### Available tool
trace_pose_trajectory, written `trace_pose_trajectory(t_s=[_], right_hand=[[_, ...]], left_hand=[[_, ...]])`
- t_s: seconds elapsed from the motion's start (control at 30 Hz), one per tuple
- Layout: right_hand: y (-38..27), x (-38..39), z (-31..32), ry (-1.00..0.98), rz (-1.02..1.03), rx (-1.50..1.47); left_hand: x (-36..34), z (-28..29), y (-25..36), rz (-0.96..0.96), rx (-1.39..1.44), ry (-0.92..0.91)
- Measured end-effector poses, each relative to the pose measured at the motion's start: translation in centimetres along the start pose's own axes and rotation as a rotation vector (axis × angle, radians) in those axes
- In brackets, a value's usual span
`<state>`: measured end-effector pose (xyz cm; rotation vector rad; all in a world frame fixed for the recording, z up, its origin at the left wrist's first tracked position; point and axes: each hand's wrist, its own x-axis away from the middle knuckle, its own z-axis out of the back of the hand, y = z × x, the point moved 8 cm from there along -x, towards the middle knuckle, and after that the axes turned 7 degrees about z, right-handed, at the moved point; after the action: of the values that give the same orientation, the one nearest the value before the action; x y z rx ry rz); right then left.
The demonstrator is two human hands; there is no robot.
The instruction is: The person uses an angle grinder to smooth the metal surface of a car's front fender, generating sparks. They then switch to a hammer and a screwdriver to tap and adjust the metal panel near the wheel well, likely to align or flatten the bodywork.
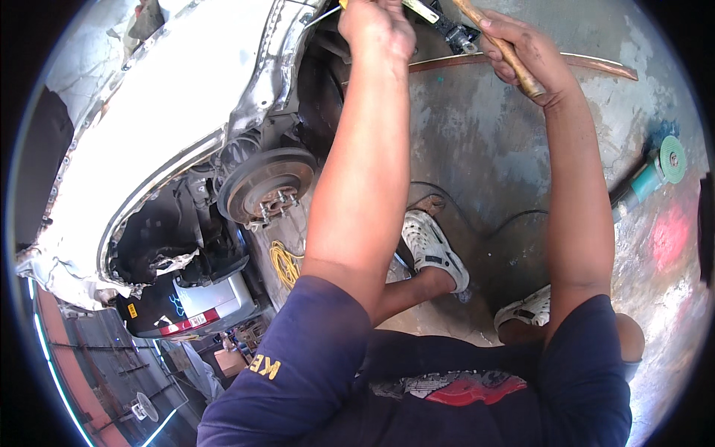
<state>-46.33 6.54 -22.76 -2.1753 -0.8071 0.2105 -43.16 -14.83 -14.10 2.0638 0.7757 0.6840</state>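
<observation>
At the top edge, my left hand point(377, 31) is closed round a screwdriver point(325, 16); its thin shaft points left at the white car body point(171, 97), and a bit of yellow handle shows. To the right, my right hand point(530, 56) grips a wooden tool handle point(514, 64), tilted with its butt toward me. That tool's upper end lies beyond the top of the head view. Between my hands, on the floor side, is a black and pale metal device point(456, 33). A bare brake disc point(257, 186) with studs sits in the wheel arch, left of my left forearm.
A teal angle grinder point(639, 182) with a green disc lies on the floor at right, near a black cable point(477, 227). A long brown strip point(599, 65) crosses behind my right hand. Coiled yellow cord point(283, 264) lies below the disc. Another vehicle point(212, 302) stands at lower left.
</observation>
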Motion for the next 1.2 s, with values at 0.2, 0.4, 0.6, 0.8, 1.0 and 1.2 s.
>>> trace_pose_trajectory(t_s=[0.2, 0.4, 0.6, 0.8, 1.0, 1.2], right_hand=[[-0.3, -0.7, -0.5, 0.082, 0.019, -0.062], [0.9, -2.0, -0.6, 0.048, 0.011, -0.109], [0.2, -2.2, -0.8, 0.002, 0.051, -0.116], [1.3, -2.5, -1.3, -0.043, 0.022, -0.084], [0.5, -2.1, -1.1, -0.052, 0.059, -0.075], [0.2, -1.6, -1.9, -0.073, -0.047, 0.101]], left_hand=[[-0.4, -0.3, 0.4, 0.021, -0.042, -0.053], [-1.4, -0.1, 0.6, -0.013, -0.004, -0.121], [-1.1, 0.6, 1.1, -0.040, 0.035, -0.119], [-1.1, 0.3, 1.5, -0.065, 0.054, -0.126], [-0.4, 0.8, 1.6, -0.056, 0.060, -0.092], [-1.0, 1.0, 1.7, -0.051, 0.041, -0.098]])
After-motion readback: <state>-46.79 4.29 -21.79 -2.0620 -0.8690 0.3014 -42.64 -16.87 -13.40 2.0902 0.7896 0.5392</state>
